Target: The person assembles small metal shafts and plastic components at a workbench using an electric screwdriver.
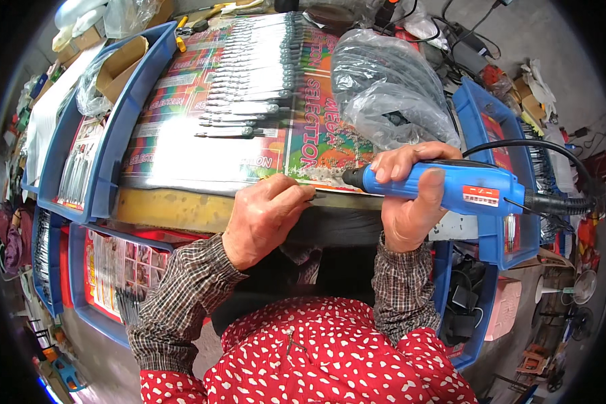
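My right hand [411, 192] is wrapped round a blue electric screwdriver [461, 187] with a black nose and a black cable at its back. It lies level, its nose pointing left toward my other hand. My left hand [266, 217] is closed at the table's front edge, and a short dark tip shows at its fingers; the rest of what it grips is hidden. Beyond it, a row of slim silver-and-dark pen-like tools [256, 74] lies side by side on a colourful printed sheet [182, 145]. Small metallic pieces [347, 145] are scattered just beyond the screwdriver's nose.
A clear plastic bag [390, 87] rests at the table's back right. Blue trays [118, 128] with slim parts and a cardboard box flank the left; another blue tray [488, 128] flanks the right. Below, a lower blue tray [481, 323] holds black adapters. Cables run at the back right.
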Demonstrator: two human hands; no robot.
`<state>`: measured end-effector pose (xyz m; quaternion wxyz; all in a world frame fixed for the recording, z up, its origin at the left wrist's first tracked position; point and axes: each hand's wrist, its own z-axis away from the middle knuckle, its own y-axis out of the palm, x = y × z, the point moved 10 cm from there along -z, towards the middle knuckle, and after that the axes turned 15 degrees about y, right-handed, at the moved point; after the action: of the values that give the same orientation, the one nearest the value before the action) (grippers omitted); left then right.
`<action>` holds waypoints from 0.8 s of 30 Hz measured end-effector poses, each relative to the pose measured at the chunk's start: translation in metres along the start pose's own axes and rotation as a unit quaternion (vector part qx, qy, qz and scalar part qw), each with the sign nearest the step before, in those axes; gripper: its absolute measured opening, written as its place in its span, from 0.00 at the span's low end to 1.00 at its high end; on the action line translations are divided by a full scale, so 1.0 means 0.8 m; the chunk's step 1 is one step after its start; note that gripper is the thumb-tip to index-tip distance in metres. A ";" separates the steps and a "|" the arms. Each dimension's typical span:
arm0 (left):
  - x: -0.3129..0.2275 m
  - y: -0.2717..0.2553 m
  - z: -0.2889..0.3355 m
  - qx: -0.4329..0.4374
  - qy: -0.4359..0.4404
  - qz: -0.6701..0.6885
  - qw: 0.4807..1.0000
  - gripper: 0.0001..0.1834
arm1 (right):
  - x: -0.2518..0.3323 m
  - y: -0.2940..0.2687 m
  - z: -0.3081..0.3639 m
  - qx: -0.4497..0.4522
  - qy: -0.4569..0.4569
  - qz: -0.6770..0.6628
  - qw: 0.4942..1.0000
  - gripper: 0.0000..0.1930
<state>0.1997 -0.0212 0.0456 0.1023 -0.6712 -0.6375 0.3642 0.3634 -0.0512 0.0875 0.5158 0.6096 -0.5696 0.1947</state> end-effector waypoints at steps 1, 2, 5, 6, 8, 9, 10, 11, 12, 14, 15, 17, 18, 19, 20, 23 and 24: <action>-0.003 0.002 0.000 -0.001 0.004 -0.003 1.000 0.12 | 0.000 0.000 0.001 0.000 0.002 -0.001 1.000 0.19; -0.004 0.003 0.001 0.000 0.003 -0.003 1.000 0.12 | 0.001 0.000 0.002 0.000 0.002 -0.001 1.000 0.19; -0.014 0.002 -0.003 -0.010 0.031 -0.020 0.999 0.12 | 0.011 0.003 0.004 0.004 0.000 -0.002 1.000 0.20; -0.016 0.002 0.000 -0.019 0.042 -0.043 0.998 0.11 | 0.010 0.005 0.005 0.011 0.003 -0.004 1.000 0.20; -0.021 0.002 0.005 -0.026 0.051 -0.067 0.996 0.11 | 0.009 0.006 0.007 0.014 0.011 -0.011 1.000 0.21; -0.022 0.002 0.007 -0.027 0.050 -0.087 0.995 0.11 | 0.009 0.006 0.008 0.014 0.015 -0.014 1.000 0.22; -0.023 0.002 0.009 -0.027 0.048 -0.106 0.993 0.11 | 0.010 0.006 0.009 0.014 0.016 -0.014 1.000 0.22; -0.022 0.003 0.011 -0.027 0.047 -0.106 0.993 0.11 | 0.011 0.008 0.009 0.018 0.017 -0.020 0.999 0.23; -0.025 0.002 0.011 -0.032 0.054 -0.112 0.992 0.11 | 0.014 0.009 0.010 0.021 0.018 -0.026 0.999 0.24; -0.028 0.000 0.010 -0.037 0.061 -0.118 0.990 0.11 | 0.020 0.011 0.011 0.024 0.017 -0.038 0.999 0.24; -0.030 0.000 0.009 -0.038 0.070 -0.106 0.991 0.12 | 0.020 0.012 0.012 0.027 0.016 -0.051 0.998 0.25; -0.032 0.001 0.009 -0.039 0.077 -0.094 0.992 0.14 | 0.021 0.016 0.013 0.032 0.016 -0.057 0.998 0.26; -0.032 -0.001 0.009 -0.045 0.081 -0.090 0.992 0.14 | 0.021 0.018 0.014 0.037 0.016 -0.062 0.997 0.26; -0.033 -0.002 0.010 -0.052 0.084 -0.086 0.991 0.13 | 0.021 0.019 0.015 0.038 0.017 -0.063 0.997 0.26; -0.033 -0.002 0.011 -0.052 0.083 -0.087 0.991 0.13 | 0.020 0.021 0.015 0.044 0.017 -0.066 0.997 0.26; -0.033 -0.001 0.010 -0.054 0.087 -0.086 0.991 0.13 | 0.021 0.024 0.018 0.048 0.016 -0.069 0.996 0.26; -0.034 -0.002 0.011 -0.056 0.089 -0.086 0.991 0.13 | 0.021 0.024 0.018 0.047 0.016 -0.072 0.996 0.26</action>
<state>0.1955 -0.0488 0.0499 0.1522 -0.6480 -0.7007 0.2568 0.3457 -0.0681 0.1039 0.5083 0.6693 -0.5061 0.1937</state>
